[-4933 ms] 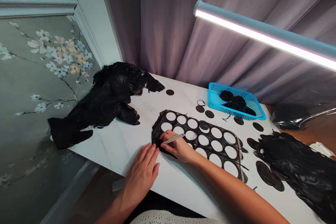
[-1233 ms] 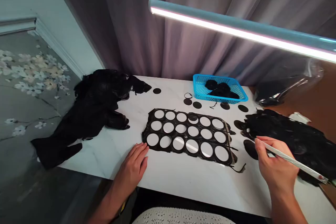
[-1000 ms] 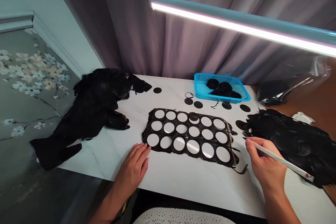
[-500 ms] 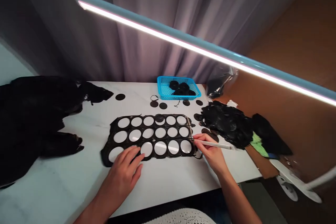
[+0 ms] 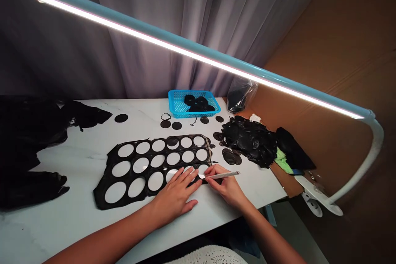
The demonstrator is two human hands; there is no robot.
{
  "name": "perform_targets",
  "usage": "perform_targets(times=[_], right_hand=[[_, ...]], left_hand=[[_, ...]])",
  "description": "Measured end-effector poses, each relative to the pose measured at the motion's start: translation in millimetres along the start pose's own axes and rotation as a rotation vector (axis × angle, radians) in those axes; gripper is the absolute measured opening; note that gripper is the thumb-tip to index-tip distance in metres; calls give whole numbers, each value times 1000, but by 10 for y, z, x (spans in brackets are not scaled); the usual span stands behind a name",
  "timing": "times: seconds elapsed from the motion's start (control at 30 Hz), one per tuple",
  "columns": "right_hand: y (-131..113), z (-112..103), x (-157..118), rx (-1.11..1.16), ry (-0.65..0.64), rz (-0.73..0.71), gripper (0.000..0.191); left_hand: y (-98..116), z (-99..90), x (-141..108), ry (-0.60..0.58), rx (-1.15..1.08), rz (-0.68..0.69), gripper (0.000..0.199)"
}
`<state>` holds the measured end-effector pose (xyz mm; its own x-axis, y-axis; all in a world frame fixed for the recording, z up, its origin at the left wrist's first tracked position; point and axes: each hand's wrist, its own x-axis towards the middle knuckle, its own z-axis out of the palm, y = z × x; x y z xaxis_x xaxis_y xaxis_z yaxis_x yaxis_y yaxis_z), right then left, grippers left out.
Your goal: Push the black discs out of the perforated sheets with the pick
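Observation:
A black sheet [image 5: 105,173] with rows of round cut-outs lies flat on the white table, its white surface showing through the holes. My left hand [image 5: 175,196] rests palm down on the sheet's front right part, fingers stretched out. In the fingers of my right hand [image 5: 225,186] is a slim white pen-shaped tool [image 5: 230,174], its tip end by a hole near the front right corner. The tip itself is too small to make out. One dark disc [image 5: 172,141] lies on the sheet's back row.
Behind the sheet stands a blue basket [image 5: 173,112] holding black pieces. Loose black discs [image 5: 166,124] lie before it. A black heap [image 5: 250,140] is at the right, black material [image 5: 18,144] at the left. A lit lamp [image 5: 185,47] spans overhead.
My left hand has slid right along the sheet's front edge. My right hand, with the tool, has moved nearer the front right corner. The view has shifted right.

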<state>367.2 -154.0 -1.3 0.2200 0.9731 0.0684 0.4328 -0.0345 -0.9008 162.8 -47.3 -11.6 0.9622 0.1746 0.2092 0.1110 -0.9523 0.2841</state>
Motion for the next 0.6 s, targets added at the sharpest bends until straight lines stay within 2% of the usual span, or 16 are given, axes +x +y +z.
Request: perform_targets(times=[0.2,0.3,0.43,0.6], right_hand=[[-3,12,-4,-1,-6,-6,20],[29,16,-23,60,47,39,21],[92,27,-53,140,130,88,21],[120,64,-65,130,160,82,20]], left_hand=[[6,-37,10,-44,-1,-12,58],[16,-31,21,-63,25,-11,54],[15,-9,22,-86,37,75,49],[5,37,13,-108,51,150,57]])
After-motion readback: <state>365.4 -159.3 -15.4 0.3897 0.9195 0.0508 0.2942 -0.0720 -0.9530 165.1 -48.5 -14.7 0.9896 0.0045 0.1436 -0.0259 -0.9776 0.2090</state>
